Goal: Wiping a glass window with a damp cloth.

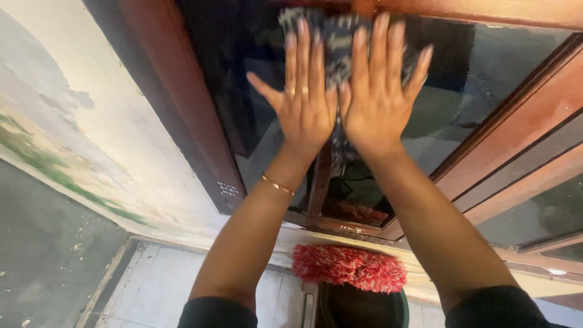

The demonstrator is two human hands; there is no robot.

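Both my hands press flat, side by side, on a dark patterned cloth [337, 42] against a dark glass window pane [480, 67]. My left hand [303, 97] has its fingers spread upward over the cloth's left part; a thin gold bangle [277, 185] circles that wrist. My right hand [379, 91] lies over the cloth's right part, fingers pointing up. The cloth hangs down between my palms and shows below them. The pane sits in a reddish-brown wooden window frame [182, 109].
A worn whitish wall [91, 121] with green stains lies left of the frame. Below the window a red and white fluffy mop head [349, 267] rests on a dark bucket [364, 310]. A second framed pane [534, 212] stands at the right.
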